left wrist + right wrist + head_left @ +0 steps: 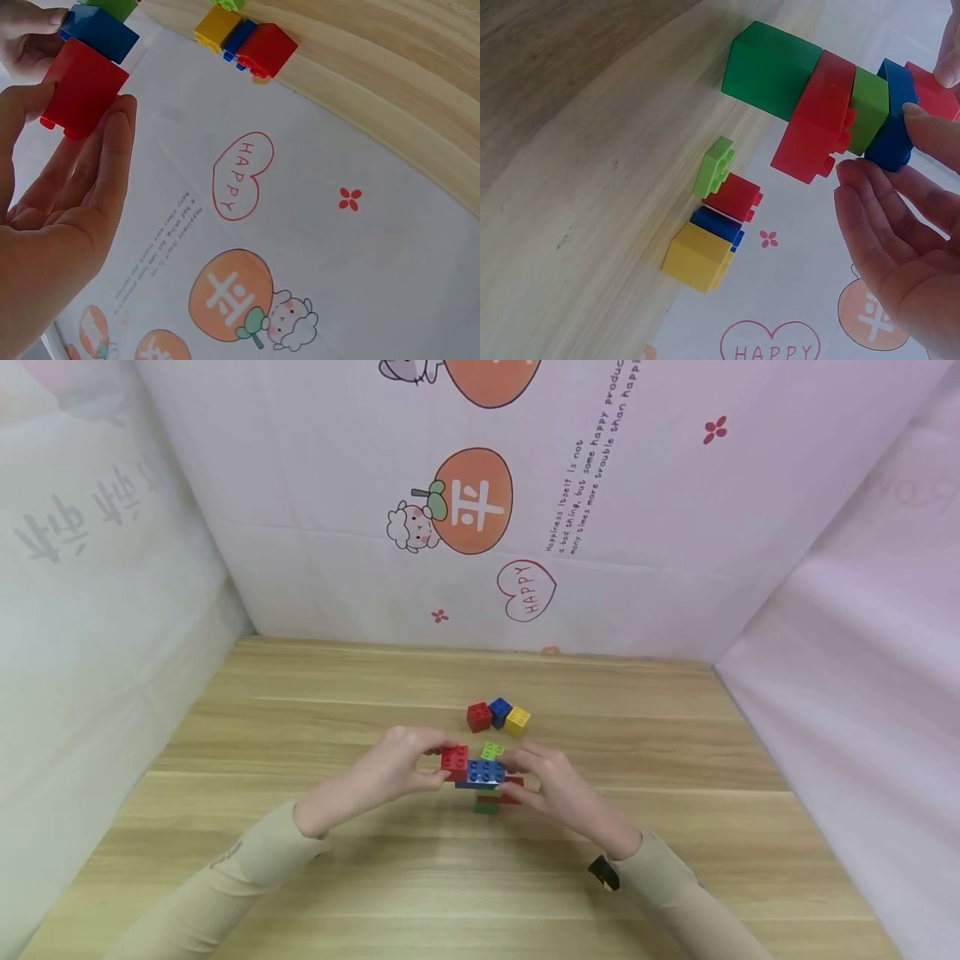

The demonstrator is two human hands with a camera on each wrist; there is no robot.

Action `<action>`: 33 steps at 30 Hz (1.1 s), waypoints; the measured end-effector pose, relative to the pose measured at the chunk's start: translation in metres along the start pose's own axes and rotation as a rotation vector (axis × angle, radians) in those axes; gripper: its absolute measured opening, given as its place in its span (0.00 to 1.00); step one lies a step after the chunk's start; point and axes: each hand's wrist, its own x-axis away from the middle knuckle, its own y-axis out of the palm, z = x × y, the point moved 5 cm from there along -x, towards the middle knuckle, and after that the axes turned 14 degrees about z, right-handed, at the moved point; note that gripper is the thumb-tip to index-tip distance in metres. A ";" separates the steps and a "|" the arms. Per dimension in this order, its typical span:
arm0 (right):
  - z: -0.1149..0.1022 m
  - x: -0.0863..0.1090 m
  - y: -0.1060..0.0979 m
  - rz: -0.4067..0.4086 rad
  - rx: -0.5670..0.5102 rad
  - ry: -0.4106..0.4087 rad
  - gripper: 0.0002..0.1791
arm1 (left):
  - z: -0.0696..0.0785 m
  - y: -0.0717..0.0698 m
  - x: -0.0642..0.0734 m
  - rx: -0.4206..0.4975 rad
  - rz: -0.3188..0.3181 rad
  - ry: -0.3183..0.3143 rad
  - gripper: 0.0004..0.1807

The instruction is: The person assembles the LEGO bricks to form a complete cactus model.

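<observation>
Clamping the long blue brick (pixel 486 772) in the right hand (pixel 551 779), presumably for steadiness; pinching the upper red brick (pixel 454 762) in the left hand (pixel 393 767), at the blue's left end, likely for alignment. Plain from the right wrist, hidden from the head: stacked lime brick (pixel 868 111) between blue and lower red brick (pixel 810 131), above dark green brick (pixel 771 71). Beyond, on the wooden table (pixel 420 893): loose lime brick (pixel 492 749), loose red brick (pixel 479 717), loose blue brick (pixel 500 711), yellow brick (pixel 517 722).
</observation>
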 end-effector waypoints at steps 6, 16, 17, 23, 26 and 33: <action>0.000 0.001 0.002 0.004 -0.009 0.015 0.16 | 0.003 0.001 0.001 -0.044 -0.002 0.022 0.19; 0.003 0.001 0.002 0.020 -0.047 0.024 0.16 | 0.006 0.001 0.005 -0.138 0.037 0.102 0.23; 0.003 0.001 0.002 0.021 -0.048 0.022 0.16 | 0.006 0.001 0.005 -0.140 0.041 0.106 0.23; 0.004 0.001 0.002 0.027 -0.053 0.023 0.16 | 0.004 0.003 0.005 -0.141 0.041 0.089 0.23; 0.003 0.001 0.002 0.027 -0.054 0.027 0.17 | 0.003 0.004 0.005 -0.130 0.029 0.072 0.23; 0.002 0.001 0.002 0.027 -0.049 0.011 0.17 | -0.005 0.009 0.006 -0.009 0.003 0.013 0.24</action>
